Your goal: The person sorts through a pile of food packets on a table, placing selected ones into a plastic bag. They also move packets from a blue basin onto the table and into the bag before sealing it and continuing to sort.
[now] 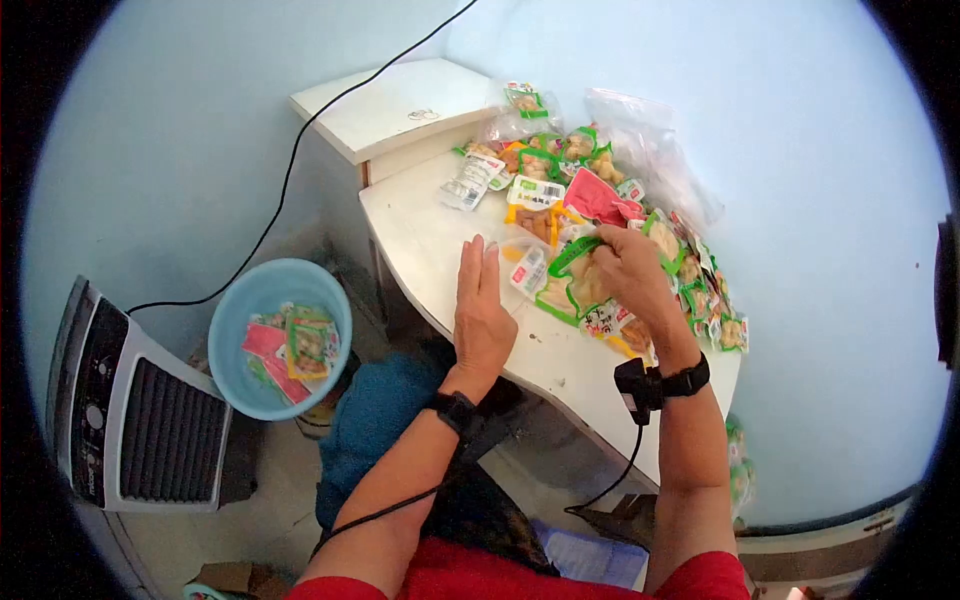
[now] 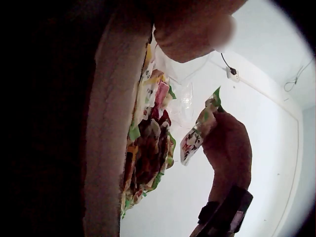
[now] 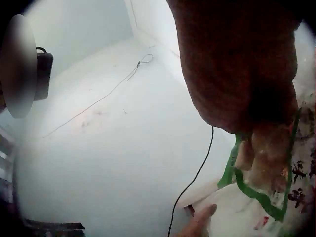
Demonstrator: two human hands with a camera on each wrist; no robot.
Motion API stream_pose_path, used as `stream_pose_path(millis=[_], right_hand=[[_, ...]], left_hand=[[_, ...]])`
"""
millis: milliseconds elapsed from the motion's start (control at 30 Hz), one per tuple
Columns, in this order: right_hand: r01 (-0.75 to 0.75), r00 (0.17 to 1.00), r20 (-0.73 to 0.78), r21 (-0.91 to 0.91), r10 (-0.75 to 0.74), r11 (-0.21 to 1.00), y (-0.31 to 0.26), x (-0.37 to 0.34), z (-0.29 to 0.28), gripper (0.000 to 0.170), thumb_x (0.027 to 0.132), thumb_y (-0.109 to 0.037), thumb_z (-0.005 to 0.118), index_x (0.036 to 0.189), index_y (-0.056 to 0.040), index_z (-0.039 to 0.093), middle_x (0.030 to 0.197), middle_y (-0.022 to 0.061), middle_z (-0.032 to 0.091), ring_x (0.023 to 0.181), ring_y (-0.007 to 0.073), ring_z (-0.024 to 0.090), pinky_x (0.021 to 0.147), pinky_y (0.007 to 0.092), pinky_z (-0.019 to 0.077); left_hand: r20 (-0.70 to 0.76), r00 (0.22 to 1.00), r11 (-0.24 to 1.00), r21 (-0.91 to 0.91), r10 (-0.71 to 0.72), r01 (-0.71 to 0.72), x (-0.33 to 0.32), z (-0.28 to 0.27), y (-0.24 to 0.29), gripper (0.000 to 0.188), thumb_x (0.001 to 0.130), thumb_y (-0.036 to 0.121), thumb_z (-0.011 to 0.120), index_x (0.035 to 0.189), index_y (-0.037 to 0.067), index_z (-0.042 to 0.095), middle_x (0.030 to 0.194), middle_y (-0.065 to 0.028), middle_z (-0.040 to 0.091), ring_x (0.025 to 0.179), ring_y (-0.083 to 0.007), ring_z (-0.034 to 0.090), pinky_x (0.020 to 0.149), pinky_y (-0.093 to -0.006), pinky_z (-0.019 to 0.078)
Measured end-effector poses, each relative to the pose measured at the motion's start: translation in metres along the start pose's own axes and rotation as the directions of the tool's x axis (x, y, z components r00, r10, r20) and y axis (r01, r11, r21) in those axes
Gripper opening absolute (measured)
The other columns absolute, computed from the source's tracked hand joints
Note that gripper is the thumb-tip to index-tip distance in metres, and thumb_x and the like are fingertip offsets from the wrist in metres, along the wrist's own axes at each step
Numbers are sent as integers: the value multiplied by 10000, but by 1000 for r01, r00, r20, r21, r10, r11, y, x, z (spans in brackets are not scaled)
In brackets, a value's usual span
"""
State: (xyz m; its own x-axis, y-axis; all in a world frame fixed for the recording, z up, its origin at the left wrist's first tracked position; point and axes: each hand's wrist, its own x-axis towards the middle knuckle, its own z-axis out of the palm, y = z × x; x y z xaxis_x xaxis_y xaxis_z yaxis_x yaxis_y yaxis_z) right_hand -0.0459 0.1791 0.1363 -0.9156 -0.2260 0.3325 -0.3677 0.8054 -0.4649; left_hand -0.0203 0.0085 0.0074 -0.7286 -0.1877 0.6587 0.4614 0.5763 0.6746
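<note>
My right hand (image 1: 635, 280) pinches the top of a clear packet with a green border (image 1: 575, 285), held up over the white table; the left wrist view shows this hand (image 2: 229, 143) gripping the packet (image 2: 200, 131) off the pile. My left hand (image 1: 484, 325) is over the table's front edge, its fingers straight and pointing away, holding nothing. A small clear packet with a white and red label (image 1: 528, 270) lies just beyond its fingertips. In the right wrist view the green-edged packet (image 3: 266, 168) hangs below the right hand (image 3: 242, 64).
Many snack packets (image 1: 540, 165) are heaped along the back and right of the table (image 1: 410, 220), with clear plastic bags (image 1: 650, 150) behind. A blue basin (image 1: 225, 345) holding several packets stands at the left, beside a black and white appliance (image 1: 160, 420). A black cable crosses the left side.
</note>
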Motion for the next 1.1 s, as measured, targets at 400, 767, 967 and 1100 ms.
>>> stream_pose_path(millis=[400,767,967,1100], right_hand=[[-47,998,-42,-188,39,981,36,-50,36,437,769,-278,707,1109,-13,637,1014,200,649,947,369,625,825,459,494],[-257,965,74,79,251,963,36,-74,24,336,675,-188,807,902,-4,640,816,86,642,753,199,623,684,324,502],[-368,918,44,458,393,809,37,-86,31,149,803,-98,730,870,-14,627,762,24,621,643,84,581,576,234,484],[-321,922,9,581,388,748,15,-83,30,140,874,-94,675,967,-7,617,794,19,636,664,70,594,597,234,510]], left_hand=[[22,1000,1000,6,0,0,-1,2,-3,682,680,-190,408,1351,-69,417,1492,-230,325,1407,-399,279,1155,-413,282],[54,999,1000,7,1,-1,-1,-1,1,656,693,-180,405,1339,-66,424,1486,-243,324,1409,-406,269,1156,-427,278],[73,997,1000,4,24,-24,1,-2,1,682,670,-183,418,1342,-71,414,1500,-246,296,1423,-395,248,1164,-422,266],[85,995,998,-9,59,-59,1,-4,3,613,729,-143,456,1339,-88,412,1479,-283,303,1400,-435,271,1157,-456,263]])
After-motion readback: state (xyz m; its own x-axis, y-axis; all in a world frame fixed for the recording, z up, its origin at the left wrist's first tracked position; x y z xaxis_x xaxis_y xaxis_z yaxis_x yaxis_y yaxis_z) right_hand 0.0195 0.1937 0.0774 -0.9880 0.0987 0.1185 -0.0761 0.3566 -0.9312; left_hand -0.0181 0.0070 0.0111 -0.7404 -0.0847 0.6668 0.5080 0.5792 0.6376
